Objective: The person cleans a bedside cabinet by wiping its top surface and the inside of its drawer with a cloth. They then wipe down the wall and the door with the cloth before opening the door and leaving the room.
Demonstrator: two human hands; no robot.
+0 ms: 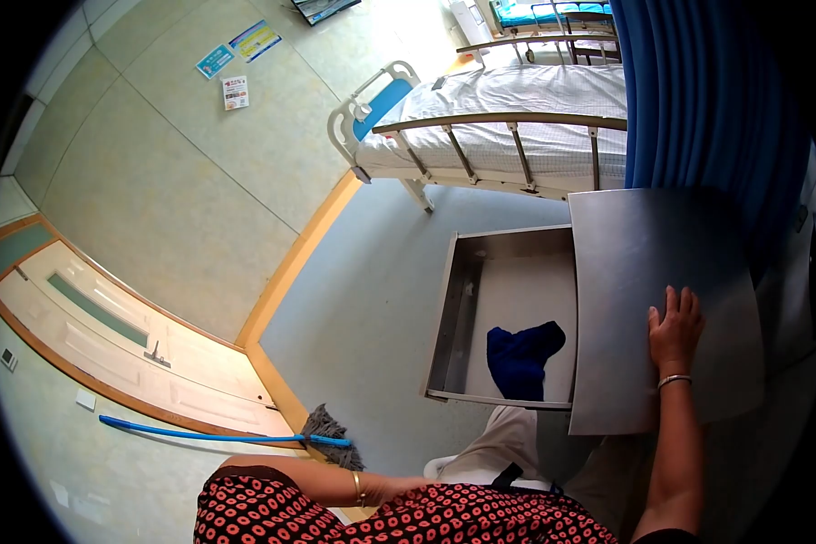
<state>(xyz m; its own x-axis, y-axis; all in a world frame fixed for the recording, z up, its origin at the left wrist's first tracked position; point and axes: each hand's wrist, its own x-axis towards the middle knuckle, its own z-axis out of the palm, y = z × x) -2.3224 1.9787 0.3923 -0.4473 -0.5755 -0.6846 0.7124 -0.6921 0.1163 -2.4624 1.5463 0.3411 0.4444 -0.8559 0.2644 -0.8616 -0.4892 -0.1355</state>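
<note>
My right hand [675,328] rests flat on the smooth metal top of a cabinet [644,245], fingers stretched out and holding nothing. A bracelet circles that wrist. Left of the metal top, an open drawer [453,317] sticks out. Inside lies a crumpled dark blue cloth [524,358], on the drawer's pale bottom near its front right. My left hand [397,488] is close to my body at the bottom, below a gold bangle. Its fingers are hidden by my patterned top, so whether it holds anything cannot be seen.
A bed [508,95] with side rails stands beyond the cabinet. Blue curtains [698,100] hang at the upper right. A mop [331,440] with a blue handle is by the white door [109,317]. Notices [236,92] are fixed to the wall.
</note>
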